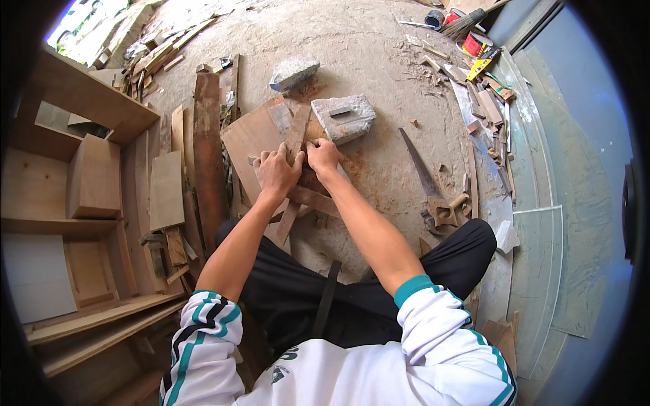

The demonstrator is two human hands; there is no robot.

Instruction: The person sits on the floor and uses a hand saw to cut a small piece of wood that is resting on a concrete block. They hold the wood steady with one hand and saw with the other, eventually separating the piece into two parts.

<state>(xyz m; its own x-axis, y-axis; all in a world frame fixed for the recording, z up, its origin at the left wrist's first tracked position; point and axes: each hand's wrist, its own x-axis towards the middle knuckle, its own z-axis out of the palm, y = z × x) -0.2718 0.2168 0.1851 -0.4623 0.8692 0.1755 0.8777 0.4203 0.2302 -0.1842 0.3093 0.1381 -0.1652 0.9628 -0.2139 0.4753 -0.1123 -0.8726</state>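
Note:
A narrow wooden strip (298, 125) lies aslant over a flat wooden board (249, 139). My left hand (276, 170) is bent over the strip's left side, its thumb and fingers closed on it. From the other side my right hand (323, 157) pinches the strip's edge with curled fingers; the exact contact is partly hidden. Below my hands, another wooden piece (314, 200) crosses a slimmer stick (288, 222). A pale stone block (355, 125) stands just beyond my right hand, a small dark flat bar (340, 112) on top. Reddish sawdust surrounds the block.
A handsaw (421, 166) lies on the floor at right. Farther off sits a rough stone (293, 72). A wooden cabinet frame (95, 132) and a long plank (207, 142) line the left. Wood scraps (489, 108), a yellow-handled saw (482, 64) and glass sheets (542, 176) lie right.

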